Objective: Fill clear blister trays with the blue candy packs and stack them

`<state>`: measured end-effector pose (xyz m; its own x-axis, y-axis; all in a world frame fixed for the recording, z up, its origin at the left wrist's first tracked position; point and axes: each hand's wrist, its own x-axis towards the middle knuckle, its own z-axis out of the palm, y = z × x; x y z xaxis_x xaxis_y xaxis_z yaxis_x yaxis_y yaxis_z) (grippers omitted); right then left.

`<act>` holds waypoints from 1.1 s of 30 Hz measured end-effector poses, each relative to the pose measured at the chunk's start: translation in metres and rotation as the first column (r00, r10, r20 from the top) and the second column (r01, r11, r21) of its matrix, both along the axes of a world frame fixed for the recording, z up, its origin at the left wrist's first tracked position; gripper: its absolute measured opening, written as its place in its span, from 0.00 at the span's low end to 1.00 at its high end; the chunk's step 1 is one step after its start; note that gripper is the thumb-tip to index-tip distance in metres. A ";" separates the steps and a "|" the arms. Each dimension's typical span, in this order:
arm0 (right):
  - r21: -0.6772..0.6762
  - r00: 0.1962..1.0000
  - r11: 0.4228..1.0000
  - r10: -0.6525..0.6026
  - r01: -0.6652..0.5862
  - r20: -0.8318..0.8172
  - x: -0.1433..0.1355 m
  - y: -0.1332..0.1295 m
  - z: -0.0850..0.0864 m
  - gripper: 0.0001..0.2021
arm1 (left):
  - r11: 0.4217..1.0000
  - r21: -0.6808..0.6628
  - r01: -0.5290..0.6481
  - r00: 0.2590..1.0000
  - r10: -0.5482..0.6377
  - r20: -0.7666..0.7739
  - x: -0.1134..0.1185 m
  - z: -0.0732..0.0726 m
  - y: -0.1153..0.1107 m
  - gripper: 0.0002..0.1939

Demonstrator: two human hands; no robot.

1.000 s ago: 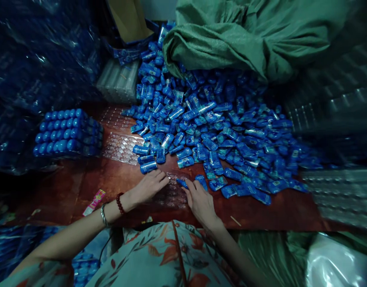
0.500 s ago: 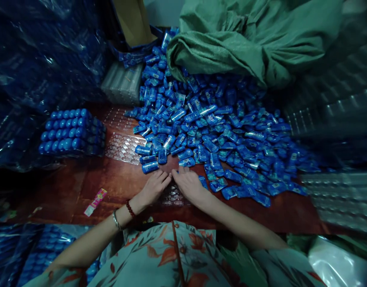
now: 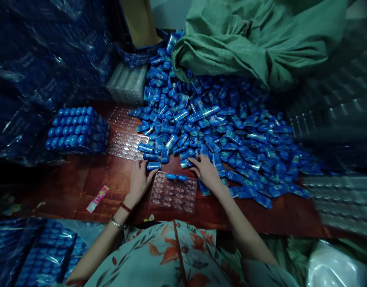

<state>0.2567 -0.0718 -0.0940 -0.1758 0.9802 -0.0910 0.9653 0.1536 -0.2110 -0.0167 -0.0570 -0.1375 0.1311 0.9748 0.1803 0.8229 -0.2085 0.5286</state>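
A clear plastic tray with rows of moulded hollows [image 3: 173, 197] lies on the table in front of me. Two small blue bottle-shaped packs sit side by side in its far row, a left one [image 3: 171, 175] and a right one [image 3: 182, 177]. My left hand [image 3: 139, 178], at the tray's far left corner, has its fingers and thumb closed about the end of a blue pack [image 3: 154, 166]. Beyond the far right corner, my right hand [image 3: 206, 172] pinches another blue pack [image 3: 186, 163] at the near edge of the pile.
A large heap of blue packs [image 3: 213, 115] spreads behind and to the right, under a green cloth sack [image 3: 255, 44]. At left are stacked filled trays [image 3: 77, 129], another clear tray [image 3: 128, 145] and a pink wrapper strip [image 3: 98, 198]. Clear tray stacks [image 3: 336, 195] stand at right.
My hands were close together over the tray's far edge. They have moved apart to either side, uncovering the two packs in the tray, and each has taken hold of another pack.
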 end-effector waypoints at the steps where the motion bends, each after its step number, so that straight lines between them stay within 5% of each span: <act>1: 0.002 0.999 1.000 0.029 -0.029 0.032 -0.002 0.005 -0.004 0.16 | 1.000 -0.002 0.006 1.000 -0.006 -0.020 0.003 -0.002 0.003 0.21; 5: 0.044 0.999 0.999 0.028 -0.030 0.036 -0.004 0.007 -0.008 0.13 | 0.999 -0.045 -0.007 0.997 0.010 0.078 0.002 0.000 0.007 0.14; 8: 0.101 0.975 0.992 -0.049 0.073 -0.219 0.008 -0.021 0.001 0.15 | 0.999 -0.044 0.006 0.976 0.003 0.219 -0.015 0.013 -0.010 0.09; 13: -0.148 0.804 0.983 -0.172 0.106 -0.570 0.014 -0.084 0.023 0.12 | 0.974 0.026 0.224 0.961 -0.225 0.163 -0.025 0.039 -0.055 0.13; 17: -0.003 0.747 0.989 -0.114 0.148 -0.654 -0.009 -0.098 0.012 0.07 | 0.942 0.006 0.337 0.930 -0.334 0.156 0.001 0.037 -0.068 0.19; 21: 0.182 0.862 0.979 0.012 0.093 -0.507 -0.026 -0.091 -0.005 0.14 | 0.927 0.128 0.351 0.919 -0.368 0.140 0.021 0.025 -0.055 0.15; 25: 0.246 0.971 0.962 0.167 -0.123 -0.170 -0.028 -0.086 -0.005 0.18 | 0.800 0.241 0.550 0.825 -0.566 -0.003 0.019 0.024 -0.042 0.17; 33: 0.125 0.933 0.928 0.335 -0.350 0.129 -0.045 -0.058 0.025 0.11 | 0.692 0.091 0.716 0.686 -0.673 -0.276 0.034 0.038 -0.042 0.17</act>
<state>0.2113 -0.1300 -0.0693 -0.5003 0.8658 0.0102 0.8637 0.4999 -0.0635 0.0178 -0.0986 -0.0997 0.8113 0.5395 0.2253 0.4836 -0.8358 0.2599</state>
